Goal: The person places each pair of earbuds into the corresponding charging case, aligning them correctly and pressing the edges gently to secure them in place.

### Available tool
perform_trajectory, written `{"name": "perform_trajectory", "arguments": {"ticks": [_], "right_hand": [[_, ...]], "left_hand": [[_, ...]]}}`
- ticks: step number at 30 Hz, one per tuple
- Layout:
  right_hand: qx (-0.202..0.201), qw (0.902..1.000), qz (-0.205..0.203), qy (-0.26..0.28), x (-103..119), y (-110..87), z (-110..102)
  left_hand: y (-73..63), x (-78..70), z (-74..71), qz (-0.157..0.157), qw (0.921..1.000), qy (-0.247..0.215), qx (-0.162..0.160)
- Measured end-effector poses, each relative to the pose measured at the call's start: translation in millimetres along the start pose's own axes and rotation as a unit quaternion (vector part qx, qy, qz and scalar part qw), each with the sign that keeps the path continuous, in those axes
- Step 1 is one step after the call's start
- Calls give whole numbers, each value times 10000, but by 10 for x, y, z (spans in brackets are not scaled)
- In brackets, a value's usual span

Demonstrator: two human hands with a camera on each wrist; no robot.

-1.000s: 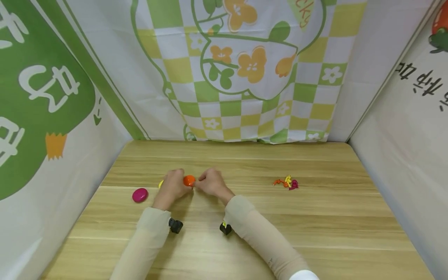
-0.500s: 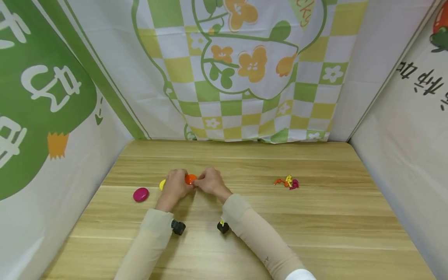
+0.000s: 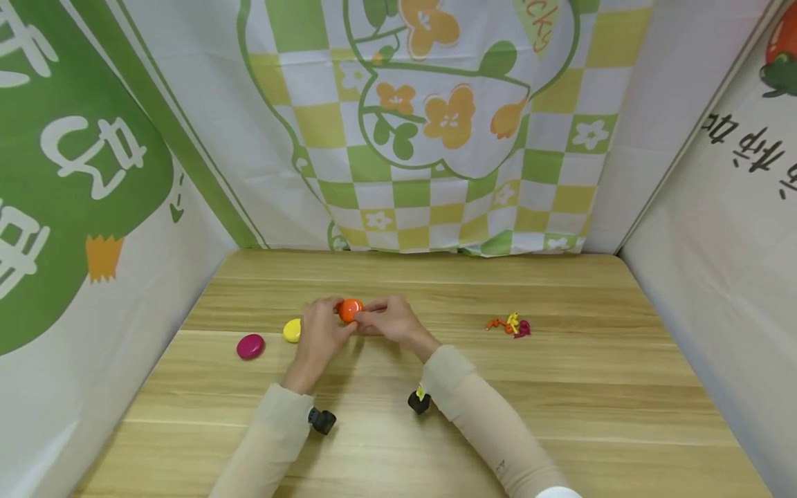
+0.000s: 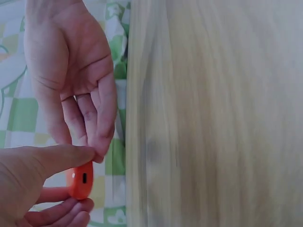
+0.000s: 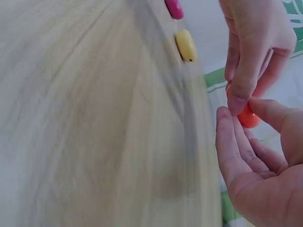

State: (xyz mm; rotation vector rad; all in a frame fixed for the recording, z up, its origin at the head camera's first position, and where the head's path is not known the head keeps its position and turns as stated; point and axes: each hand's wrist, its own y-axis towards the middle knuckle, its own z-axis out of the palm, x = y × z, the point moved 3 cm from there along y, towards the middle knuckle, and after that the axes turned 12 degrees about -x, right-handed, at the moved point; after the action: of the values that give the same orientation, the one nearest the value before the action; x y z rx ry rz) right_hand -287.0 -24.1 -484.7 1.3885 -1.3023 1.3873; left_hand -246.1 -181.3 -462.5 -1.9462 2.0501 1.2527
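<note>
Both hands meet on a small, glossy orange round case (image 3: 351, 310), raised over the back left of the table. A narrow dark slot shows in its side in the left wrist view. My left hand (image 3: 320, 337) pinches the case between thumb and fingers. From the other side my right hand (image 3: 397, 321) holds it by thumb and fingertips, and its other fingers extend below in the right wrist view. A yellow round case (image 3: 292, 330) lies on the wood beside the left hand, partly covered by it. Farther left sits a magenta round case (image 3: 250, 346).
A small heap of orange, yellow and magenta pieces (image 3: 512, 324) lies right of the hands; its kind is too small to tell. The wooden table (image 3: 560, 415) meets a printed cloth (image 3: 448, 214) at the back and wall panels at both sides.
Both hands have lifted the orange case and shifted it slightly right and away. It first showed a cup-like hollow and now shows a domed face. More of the yellow case is visible.
</note>
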Motion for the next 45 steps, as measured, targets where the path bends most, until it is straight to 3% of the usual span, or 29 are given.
{"name": "perform_trajectory", "arguments": {"ticks": [6, 10, 13, 18, 21, 23, 30, 37, 45], "right_hand": [[179, 9991, -202, -338, 64, -73, -207], [350, 9958, -525, -661, 131, -144, -365], [433, 9911, -840, -933, 178, -210, -474], [615, 9834, -1247, -1166, 220, -297, -609], [717, 9781, -1452, -1306, 242, -337, -674], [783, 9745, -1591, -1378, 252, -355, -706], [899, 9697, -1834, -1337, 246, -403, -794], [875, 9649, -2016, -1438, 248, -457, -868], [754, 9673, -1979, -1392, 275, -476, -921]], "left_hand": [[-75, -111, -29, -156, 9970, -738, -149], [-108, -166, -50, -548, 9869, -1515, 103], [-125, -178, -40, -964, 9680, -2261, 500], [-164, -171, 27, -1607, 9241, -3239, 1238], [-191, -189, 63, -1821, 9063, -3507, 1500], [-206, -204, 83, -1886, 9001, -3604, 1561], [-247, -249, 150, -2033, 8870, -3841, 1563], [-270, -281, 194, -1906, 8853, -3920, 1620], [-309, -319, 211, -1987, 8827, -3904, 1700]]}}
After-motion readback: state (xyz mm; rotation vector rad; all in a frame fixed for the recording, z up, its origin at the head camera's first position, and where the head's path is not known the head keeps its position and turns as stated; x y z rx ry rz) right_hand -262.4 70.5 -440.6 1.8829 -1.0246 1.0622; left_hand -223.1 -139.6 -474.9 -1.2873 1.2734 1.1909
